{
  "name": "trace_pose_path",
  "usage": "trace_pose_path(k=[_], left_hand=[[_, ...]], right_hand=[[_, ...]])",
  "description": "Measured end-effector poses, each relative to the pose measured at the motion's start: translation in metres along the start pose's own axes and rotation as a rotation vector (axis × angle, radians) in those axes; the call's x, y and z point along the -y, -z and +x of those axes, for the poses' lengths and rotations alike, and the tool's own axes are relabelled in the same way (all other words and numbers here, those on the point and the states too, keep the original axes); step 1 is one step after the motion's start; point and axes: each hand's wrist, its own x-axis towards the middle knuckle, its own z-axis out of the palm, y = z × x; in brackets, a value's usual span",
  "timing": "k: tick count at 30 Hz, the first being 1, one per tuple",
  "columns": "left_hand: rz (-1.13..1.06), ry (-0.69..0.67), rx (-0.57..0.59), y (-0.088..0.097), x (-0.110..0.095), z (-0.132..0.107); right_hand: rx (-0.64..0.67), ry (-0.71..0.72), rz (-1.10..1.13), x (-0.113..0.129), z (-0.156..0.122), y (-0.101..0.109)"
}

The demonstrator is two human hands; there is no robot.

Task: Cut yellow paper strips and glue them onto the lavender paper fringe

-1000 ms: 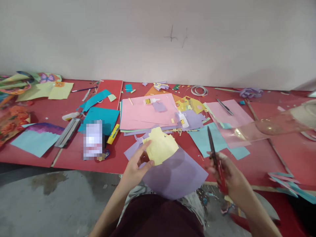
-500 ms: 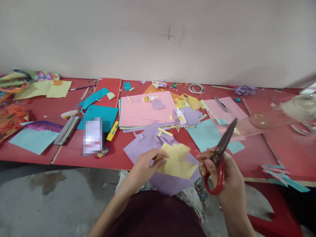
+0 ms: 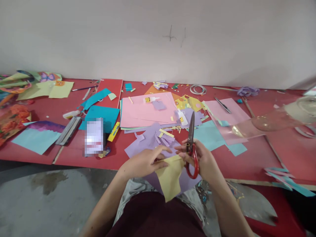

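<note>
Purple sheet (image 3: 138,151) lay across the front edge of the bench (image 3: 118,158), its near part overhanging above the lap; the yellow paper (image 3: 170,181) was held over that overhang, its lower corner hanging free. Left hand (image 3: 148,161): thumb and fingers pinched on the upper left of the yellow paper. Right hand (image 3: 203,161): clamped around the red handles of the scissors (image 3: 191,133), fingertips at the paper's upper right corner; blades together, pointing toward the wall (image 3: 123,46). Bare red surface showed left of the purple sheet, as far as a yellow tube (image 3: 114,131). Behind, pink sheets (image 3: 143,113) topped a stack, with paper scraps (image 3: 165,136) in front. Bench backed onto the pale wall; grey floor (image 3: 79,187) below, stained at left. Pencil marks (image 3: 170,37) on the wall: one cross-like, one slanted. Glue bottle (image 3: 182,118) carried a yellow label, print too small to read.
</note>
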Motion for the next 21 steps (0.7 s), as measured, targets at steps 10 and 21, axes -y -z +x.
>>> trace_pose_path(k=[10,21], left_hand=[[-0.077,0.004,-0.185,-0.003,0.006,0.002],[-0.120,0.084,-0.294,-0.012,0.000,-0.001]], right_hand=[[-0.415,0.115,-0.918,-0.033,0.021,0.052],[-0.071,0.213,-0.363,0.012,-0.019,-0.002]])
